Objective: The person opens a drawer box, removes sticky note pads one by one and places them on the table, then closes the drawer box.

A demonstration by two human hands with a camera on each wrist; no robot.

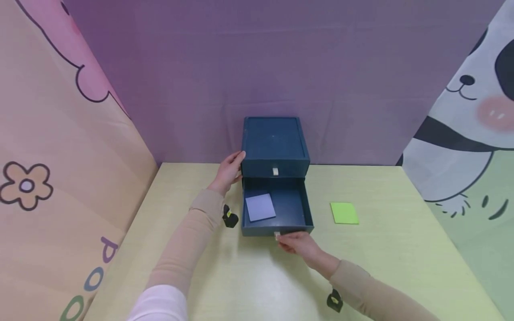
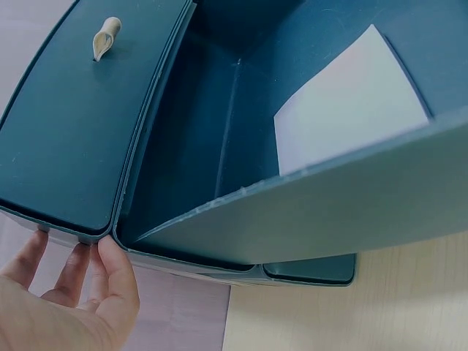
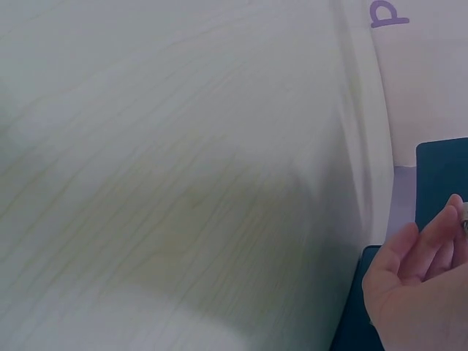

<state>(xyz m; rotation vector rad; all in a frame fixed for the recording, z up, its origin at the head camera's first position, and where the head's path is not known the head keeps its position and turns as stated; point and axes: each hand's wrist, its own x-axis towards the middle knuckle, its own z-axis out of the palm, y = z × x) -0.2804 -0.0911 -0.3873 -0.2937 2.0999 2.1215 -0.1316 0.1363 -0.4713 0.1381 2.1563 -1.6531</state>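
A dark blue drawer box (image 1: 275, 138) stands against the back wall, its lower drawer (image 1: 291, 207) pulled out. Inside the drawer, at its left side, lies a lilac square pad (image 1: 260, 207), which looks whitish in the left wrist view (image 2: 347, 102). My left hand (image 1: 230, 170) rests its fingertips on the box's left side, its fingers fairly straight (image 2: 80, 303). The right hand (image 1: 300, 246) pinches the small light pull tab (image 1: 277, 235) on the drawer's front; the right wrist view shows this hand (image 3: 424, 281) at its right edge.
A lime green square pad (image 1: 344, 213) lies on the table (image 1: 385, 249) to the right of the drawer. The closed upper drawer has its own tab (image 1: 275, 171). Purple cloth (image 1: 281, 67) hangs behind, with printed cloths at both sides.
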